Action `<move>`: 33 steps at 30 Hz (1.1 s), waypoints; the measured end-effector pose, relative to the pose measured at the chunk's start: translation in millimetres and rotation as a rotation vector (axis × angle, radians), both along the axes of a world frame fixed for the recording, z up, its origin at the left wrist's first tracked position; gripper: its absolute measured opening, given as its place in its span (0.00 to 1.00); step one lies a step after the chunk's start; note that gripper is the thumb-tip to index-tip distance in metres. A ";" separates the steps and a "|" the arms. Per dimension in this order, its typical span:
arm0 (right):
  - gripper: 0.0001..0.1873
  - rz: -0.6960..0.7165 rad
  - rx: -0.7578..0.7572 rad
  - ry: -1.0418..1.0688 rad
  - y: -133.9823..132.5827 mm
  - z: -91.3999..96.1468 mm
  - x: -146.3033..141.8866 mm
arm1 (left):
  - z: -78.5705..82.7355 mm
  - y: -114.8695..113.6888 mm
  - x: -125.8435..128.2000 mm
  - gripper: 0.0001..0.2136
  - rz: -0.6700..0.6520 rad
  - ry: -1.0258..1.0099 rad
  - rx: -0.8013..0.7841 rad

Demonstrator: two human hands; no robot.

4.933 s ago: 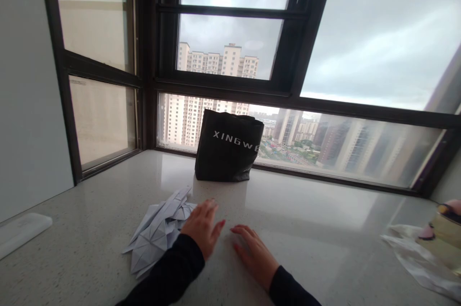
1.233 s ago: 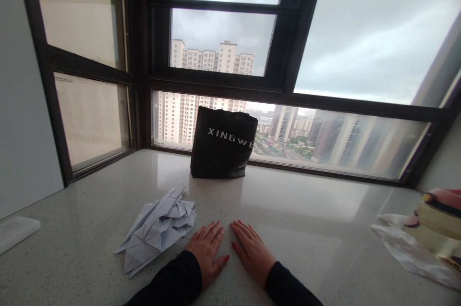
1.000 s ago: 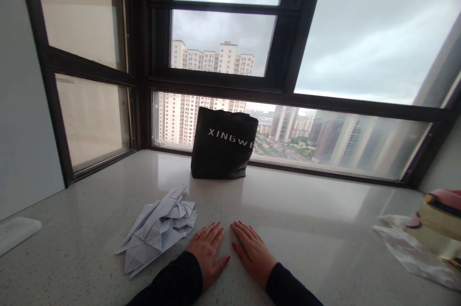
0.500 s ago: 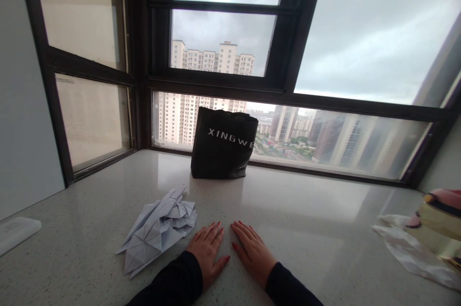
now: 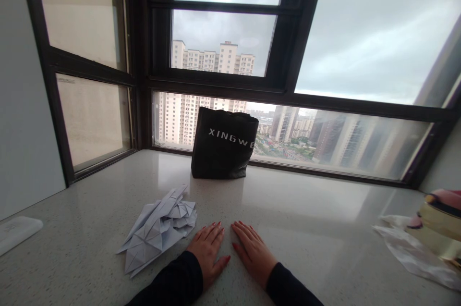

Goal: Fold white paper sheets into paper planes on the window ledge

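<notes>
My left hand (image 5: 209,250) lies flat, palm down, on the speckled white sill (image 5: 309,248), its thumb stretched out toward the right. Just to its left is a pile of folded white paper (image 5: 158,229), creased into several angular origami-like pieces. My right hand (image 5: 253,251) also rests flat on the sill, fingers stretched, a small gap away from the left one. Neither hand holds anything. Beyond both hands a black bag (image 5: 223,147) with white lettering stands upright against the window.
At the right edge sits a gold and pink container (image 5: 439,224), with crumpled white tissue (image 5: 410,248) beside it. A white flat object (image 5: 19,233) lies at the far left. Dark window frames (image 5: 324,176) border the sill at the back.
</notes>
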State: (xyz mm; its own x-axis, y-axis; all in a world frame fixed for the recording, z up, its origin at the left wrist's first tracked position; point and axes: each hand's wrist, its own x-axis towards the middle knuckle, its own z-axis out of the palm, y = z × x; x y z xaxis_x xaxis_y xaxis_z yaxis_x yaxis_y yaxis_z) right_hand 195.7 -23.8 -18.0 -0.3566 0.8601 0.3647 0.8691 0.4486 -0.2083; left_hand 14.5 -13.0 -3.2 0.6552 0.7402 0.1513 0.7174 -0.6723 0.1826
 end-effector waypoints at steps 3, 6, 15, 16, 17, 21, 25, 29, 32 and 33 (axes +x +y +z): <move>0.22 0.004 0.000 0.004 0.1 -0.3 0.2 | -2.1 1.0 -0.3 0.29 -0.004 -0.007 0.002; 0.21 0.005 0.003 0.007 -0.2 0.0 0.2 | -4.5 1.8 -0.8 0.29 -0.011 -0.029 0.006; 0.22 -0.006 -0.023 -0.024 -1.4 4.7 -0.8 | -4.5 0.6 -0.3 0.28 -0.009 -0.037 0.009; 0.22 -0.005 -0.023 -0.026 -1.4 4.3 -0.8 | -4.0 0.5 0.0 0.29 -0.010 -0.037 0.006; 0.22 -0.005 -0.019 -0.025 -1.4 3.8 -0.8 | -3.4 0.3 0.1 0.29 -0.008 -0.036 0.005; 0.21 -0.001 -0.001 0.000 -1.5 2.2 -0.9 | -1.2 0.2 -0.2 0.28 0.003 -0.032 0.002; 0.21 -0.006 -0.004 -0.002 -1.6 2.8 -1.0 | -3.4 1.3 -1.0 0.29 -0.008 -0.036 0.004; 0.21 0.000 0.001 -0.003 -1.3 2.9 -0.8 | -7.9 1.4 1.3 0.28 -0.002 -0.042 0.029; 0.21 -0.003 0.000 -0.012 -1.0 2.6 -0.9 | 2.3 1.9 2.1 0.25 -0.080 -0.085 0.103; 0.22 -0.003 -0.002 -0.015 -1.0 2.7 -0.9 | 9.7 3.2 0.4 0.22 -0.127 -0.111 0.146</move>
State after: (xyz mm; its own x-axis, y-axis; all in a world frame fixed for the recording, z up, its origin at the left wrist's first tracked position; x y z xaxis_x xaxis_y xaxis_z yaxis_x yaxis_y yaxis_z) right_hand 194.7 -24.7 -15.3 -0.3594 0.8618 0.3580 0.8736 0.4456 -0.1958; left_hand 14.8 -9.8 6.6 0.7150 0.6181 0.3268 0.6064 -0.7809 0.1501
